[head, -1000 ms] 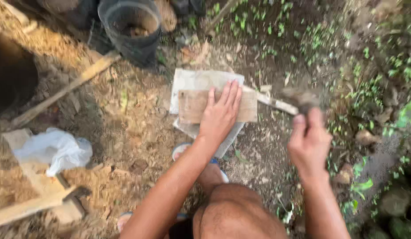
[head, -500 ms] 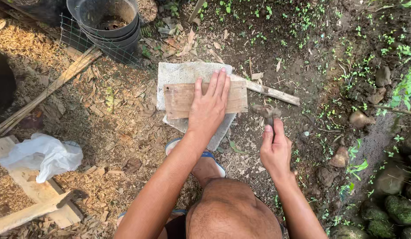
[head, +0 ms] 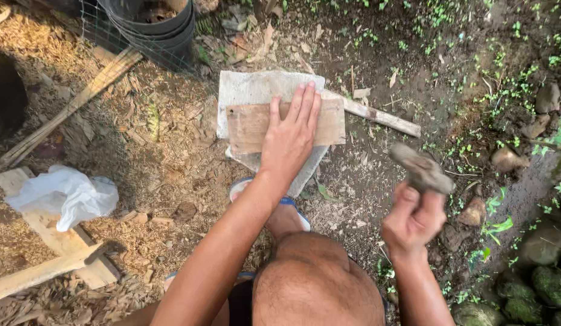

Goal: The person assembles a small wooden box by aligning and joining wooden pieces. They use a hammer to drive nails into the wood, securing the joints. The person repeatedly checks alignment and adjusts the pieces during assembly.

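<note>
Bare dirt strewn with wood chips lies under you. Your left hand (head: 291,140) presses flat, fingers spread, on the small wooden board (head: 250,125), which rests on a grey slab (head: 250,87). Right of the board, over open soil, your right hand (head: 411,220) is closed around a stone (head: 420,168). Black pots (head: 157,27) stand beyond the board's far-left edge.

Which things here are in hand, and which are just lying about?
In hand: small board under left hand; grey slab beneath; stone in right hand; long stick.
Lying about: black pots; white bag; wooden frame.
</note>
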